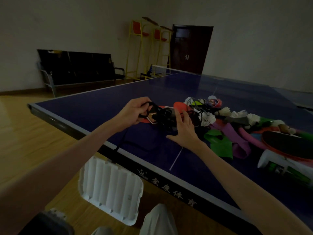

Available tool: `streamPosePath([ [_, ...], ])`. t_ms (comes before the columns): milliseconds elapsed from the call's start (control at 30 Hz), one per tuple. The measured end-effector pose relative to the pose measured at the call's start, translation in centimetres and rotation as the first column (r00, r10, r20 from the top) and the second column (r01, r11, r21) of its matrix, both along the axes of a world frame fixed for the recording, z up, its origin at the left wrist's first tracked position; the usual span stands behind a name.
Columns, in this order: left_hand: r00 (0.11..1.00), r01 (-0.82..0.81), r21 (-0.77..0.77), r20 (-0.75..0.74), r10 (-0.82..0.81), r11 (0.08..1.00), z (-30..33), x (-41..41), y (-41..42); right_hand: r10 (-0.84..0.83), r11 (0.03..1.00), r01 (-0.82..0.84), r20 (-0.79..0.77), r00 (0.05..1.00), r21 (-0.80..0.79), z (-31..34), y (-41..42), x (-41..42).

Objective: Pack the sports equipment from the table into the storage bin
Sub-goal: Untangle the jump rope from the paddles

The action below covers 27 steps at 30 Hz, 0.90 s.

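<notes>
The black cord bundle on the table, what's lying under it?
Under the black cord bundle a red paddle and its wooden handle show partly; the rest is covered.

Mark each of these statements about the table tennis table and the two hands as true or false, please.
1. The left hand grips a black cord. True.
2. The right hand holds a shuttlecock. False: its fingers are spread over the black tangle, gripping nothing clearly.
3. The table is green. False: it is blue.
4. A white ribbed bin lies on the floor beside the table. True.
5. Green and purple bands lie on the table. True.
</notes>
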<state>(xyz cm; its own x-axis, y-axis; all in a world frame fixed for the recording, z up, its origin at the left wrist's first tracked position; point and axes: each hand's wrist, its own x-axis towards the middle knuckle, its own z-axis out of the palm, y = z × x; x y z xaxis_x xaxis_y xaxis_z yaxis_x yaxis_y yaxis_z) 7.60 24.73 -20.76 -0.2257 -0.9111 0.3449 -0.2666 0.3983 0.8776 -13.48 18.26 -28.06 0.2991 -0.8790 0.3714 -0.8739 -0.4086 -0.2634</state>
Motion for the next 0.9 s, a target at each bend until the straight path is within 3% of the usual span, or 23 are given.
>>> streamPosePath([
  [167, 0.997, 0.063, -0.097, -0.047, -0.068, 0.993, 1.2, 0.5, 1.7, 0.138, 0.987, -0.146, 0.107, 0.985, 0.07, 1.0, -1.3, 3.7],
  [233, 0.991, 0.095, -0.093, -0.085, -0.102, 0.991, 1.4, 0.7, 2.2, 0.155, 0.981, -0.177, 0.232, 0.96, 0.079, 1.3, -1.7, 4.8],
  [300, 0.979, 0.08, -0.071, -0.182, -0.091, 0.994, 1.3, 1.5, 2.2, 0.061, 0.984, -0.127, 0.437, 0.897, 0.124, 2.6, -1.4, 5.6],
  [400, 0.938, -0.066, 0.004, -0.342, 0.063, 0.998, 1.1, 3.3, 1.4, -0.101, 0.961, -0.135, 0.762, 0.639, 0.241, 5.3, -1.2, 5.9],
  [467, 0.93, -0.171, 0.061, -0.32, 0.182, 0.983, 0.7, 4.0, 0.9, -0.125, 0.945, -0.208, 0.868, 0.481, 0.251, 7.4, -0.7, 5.8],
  [600, 0.945, -0.22, 0.12, -0.218, 0.242, 0.968, -0.3, 3.6, 0.7, -0.131, 0.893, -0.404, 0.974, 0.182, 0.196, 10.7, 1.1, 5.8],
  [700, 0.96, -0.178, 0.075, -0.208, 0.19, 0.981, -0.6, 2.5, 1.0, -0.241, 0.818, -0.538, 0.97, 0.003, 0.205, 12.7, 3.0, 6.6],
  [767, 0.975, -0.14, 0.016, -0.171, 0.141, 0.99, -0.8, 1.8, 1.3, -0.22, 0.826, -0.532, 0.975, -0.003, 0.185, 13.8, 4.0, 7.1],
  [900, 0.994, -0.106, -0.057, 0.02, 0.108, 0.993, -1.8, 0.7, 1.7, -0.153, 0.838, -0.515, 0.984, 0.096, 0.181, 15.2, 6.1, 8.5],
])
